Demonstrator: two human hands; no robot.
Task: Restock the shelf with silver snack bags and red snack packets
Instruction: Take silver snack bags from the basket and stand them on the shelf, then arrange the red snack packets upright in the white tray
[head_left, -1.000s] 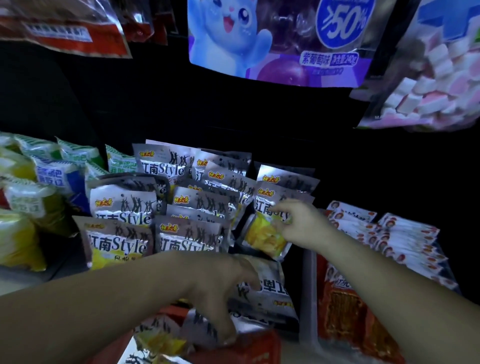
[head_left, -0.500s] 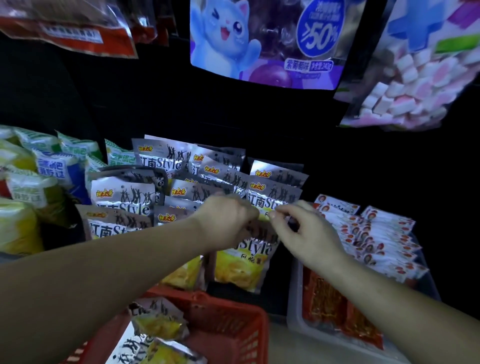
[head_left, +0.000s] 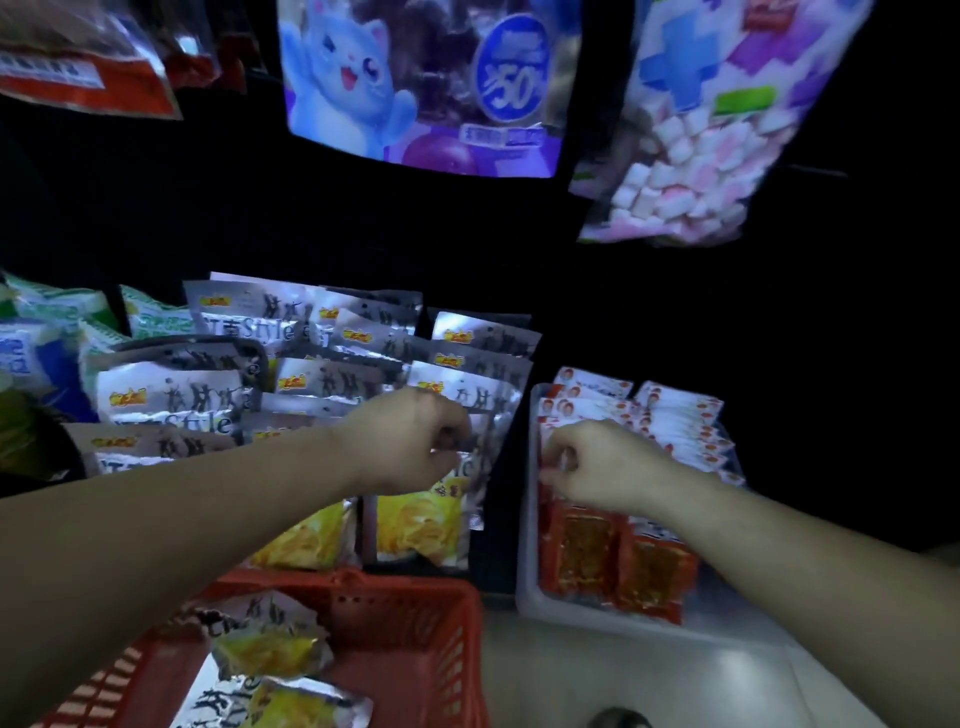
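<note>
Several silver snack bags (head_left: 171, 400) stand in rows on the shelf. My left hand (head_left: 410, 441) grips the top of the front silver bag (head_left: 421, 525), whose yellow lower half hangs below my fist. My right hand (head_left: 597, 462) hovers to the right, over the red snack packets (head_left: 576, 556) in a white tray (head_left: 524, 582). Its fingers are curled and I see nothing between them. More silver bags (head_left: 270, 644) lie in the red basket (head_left: 405, 623) below my arms.
Green and blue bags (head_left: 47, 338) fill the shelf to the left. White-topped packets (head_left: 680, 421) stand at the back of the tray. A blue cat bag (head_left: 415, 83), a marshmallow bag (head_left: 701, 150) and a red bag (head_left: 83, 73) hang overhead.
My left hand lifted a silver bag from the basket to the front of the shelf row. My right hand helped at its top edge, then let go and moved right over the red packets.
</note>
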